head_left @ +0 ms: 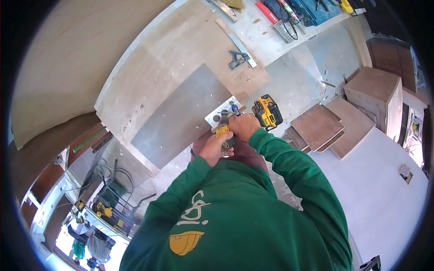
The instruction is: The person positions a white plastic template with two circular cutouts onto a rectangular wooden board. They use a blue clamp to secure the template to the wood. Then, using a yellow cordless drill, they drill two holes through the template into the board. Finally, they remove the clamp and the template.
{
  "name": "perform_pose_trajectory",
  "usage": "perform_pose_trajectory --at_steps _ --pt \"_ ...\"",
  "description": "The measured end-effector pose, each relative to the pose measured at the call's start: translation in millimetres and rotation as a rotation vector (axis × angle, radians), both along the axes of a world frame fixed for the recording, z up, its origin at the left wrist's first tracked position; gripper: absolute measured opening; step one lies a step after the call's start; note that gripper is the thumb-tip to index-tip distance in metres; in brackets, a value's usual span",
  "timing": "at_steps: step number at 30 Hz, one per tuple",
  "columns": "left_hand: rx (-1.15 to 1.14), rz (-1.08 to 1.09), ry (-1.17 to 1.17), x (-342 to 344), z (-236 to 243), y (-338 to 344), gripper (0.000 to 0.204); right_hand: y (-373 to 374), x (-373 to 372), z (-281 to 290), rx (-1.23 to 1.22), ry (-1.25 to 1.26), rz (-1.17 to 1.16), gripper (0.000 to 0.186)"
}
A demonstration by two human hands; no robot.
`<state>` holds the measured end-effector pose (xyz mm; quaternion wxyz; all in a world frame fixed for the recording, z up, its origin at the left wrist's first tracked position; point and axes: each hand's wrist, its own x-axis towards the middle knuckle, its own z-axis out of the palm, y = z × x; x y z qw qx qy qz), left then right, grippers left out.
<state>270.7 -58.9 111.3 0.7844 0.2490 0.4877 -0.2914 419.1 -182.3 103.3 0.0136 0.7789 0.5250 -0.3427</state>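
A yellow and black cordless drill [223, 130] is held level in front of my body. My left hand [214, 148] is closed around the rear of its body, thumb on top. Closed over what looks like the handle, my right hand [244, 126] hides most of it. A bulky yellow and black battery base [268, 113] sticks out beyond that hand. The drill's front end meets a pale plate with dark round holes [212, 119] at the edge of the bench board. A small blue-knobbed clamp [234, 109] sits on the plate, close to my right fingers. The bit's tip is hidden.
A grey panel [181, 115] lies on the large board [149, 79]. Farther off are a combination square [238, 58], a red tube [266, 12] and a blue case [318, 13]. Stacked brown boards [316, 126] stand at right. Cables and a machine [113, 198] occupy the lower left.
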Motion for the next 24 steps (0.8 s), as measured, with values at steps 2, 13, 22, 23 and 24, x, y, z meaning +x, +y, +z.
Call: perform_pose_trajectory --at_steps 2,13,22,23,24 --pt "0.014 -0.048 0.005 5.9 8.9 0.8 0.043 -9.2 -6.1 -11.5 0.048 0.001 -0.061 0.021" --pt "0.191 -0.398 0.008 41.8 13.0 17.6 0.069 -25.4 -20.8 -26.4 -0.039 0.161 -0.365 0.03" --pt "0.621 -0.358 -0.012 41.3 10.3 -9.8 0.081 -35.1 -63.9 -34.0 -0.022 0.219 -0.691 0.036" --pt "0.652 -0.384 -0.024 42.4 6.8 -8.8 0.082 -34.1 -65.4 -34.6 -0.024 0.219 -0.729 0.035" --pt "0.683 -0.411 -0.035 44.0 3.2 -7.4 0.083 -32.9 -66.8 -35.6 -0.025 0.22 -0.766 0.034"
